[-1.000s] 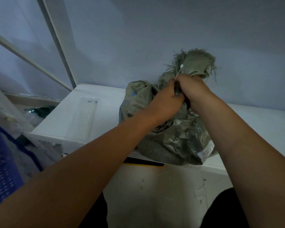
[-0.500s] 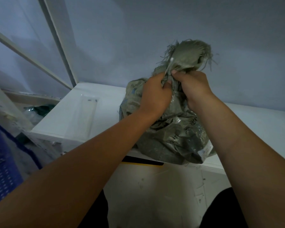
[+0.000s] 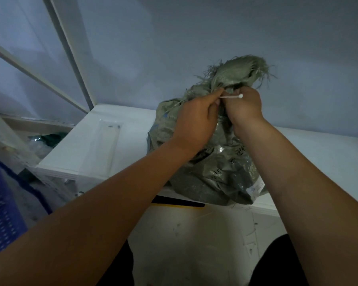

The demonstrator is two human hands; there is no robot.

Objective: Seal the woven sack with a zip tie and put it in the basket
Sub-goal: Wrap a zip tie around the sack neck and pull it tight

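A grey-green woven sack (image 3: pixel 219 170) stands on the white table (image 3: pixel 120 145), its frayed mouth (image 3: pixel 240 69) bunched upward. A thin white zip tie (image 3: pixel 230 97) lies level across the gathered neck. My left hand (image 3: pixel 196 118) pinches one end of the tie at the neck. My right hand (image 3: pixel 244 106) clamps the neck from the right, with the tie's head showing above its knuckles. The loop around the neck is hidden by my fingers. A blue slatted basket (image 3: pixel 0 219) is at the far left edge.
A clear plastic packet (image 3: pixel 105 145) lies flat on the table left of the sack. A white post (image 3: pixel 70 50) rises at the table's back left corner. Dark green clutter (image 3: pixel 50 139) sits beyond the table's left side. A wall is close behind.
The zip tie has swung from pointing up to lying level across the neck. My hands shifted slightly on the neck, and the sack stays on the table.
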